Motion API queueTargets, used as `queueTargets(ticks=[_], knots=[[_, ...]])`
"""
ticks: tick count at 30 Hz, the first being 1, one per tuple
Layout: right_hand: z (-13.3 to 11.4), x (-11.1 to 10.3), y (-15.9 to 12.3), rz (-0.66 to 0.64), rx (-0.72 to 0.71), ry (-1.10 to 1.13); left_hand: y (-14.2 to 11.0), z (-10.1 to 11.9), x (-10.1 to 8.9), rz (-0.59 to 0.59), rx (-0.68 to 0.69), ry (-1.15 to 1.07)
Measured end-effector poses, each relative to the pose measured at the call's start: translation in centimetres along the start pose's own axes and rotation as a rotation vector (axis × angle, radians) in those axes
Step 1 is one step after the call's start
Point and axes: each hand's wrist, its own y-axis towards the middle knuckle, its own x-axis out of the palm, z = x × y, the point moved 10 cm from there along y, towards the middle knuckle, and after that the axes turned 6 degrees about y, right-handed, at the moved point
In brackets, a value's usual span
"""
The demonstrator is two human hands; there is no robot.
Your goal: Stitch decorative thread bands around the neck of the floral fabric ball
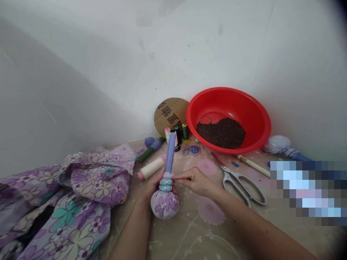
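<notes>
White walls meet in a corner behind the patterned counter (187,238). A stuffed floral cloth bundle (165,204), with a banded neck and a blue tube (170,153) rising from it, stands upright in the left hand (150,187), while the right hand (196,182) pinches the neck. Beyond them, a red plastic basin (230,97) holds a heap of dark granules (221,133). Steel scissors (238,184) lie just beside the right hand.

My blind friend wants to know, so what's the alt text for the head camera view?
The left hand holds a round bundle of purple flowered cloth, tied at the neck below a blue tube, while the right hand touches the neck. Nearby lie thread spools, steel scissors and a red plastic basin of dark crumbly material.
</notes>
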Motion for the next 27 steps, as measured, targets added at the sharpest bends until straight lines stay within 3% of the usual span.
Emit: queueTargets(ticks=[10,19,27], knots=[[-0.2,-0.3,0.1,0.039,0.013,-0.003,-0.3,0.1,-0.9,0.179,0.005,0.042],[-0.6,-0.9,0.1,0.072,-0.021,-0.014,-0.2,0.2,-0.5,0.133,-0.007,0.039],[-0.4,-0.8,0.0,0.025,-0.026,0.048,0.2,0.0,-0.8,0.060,-0.003,0.117]])
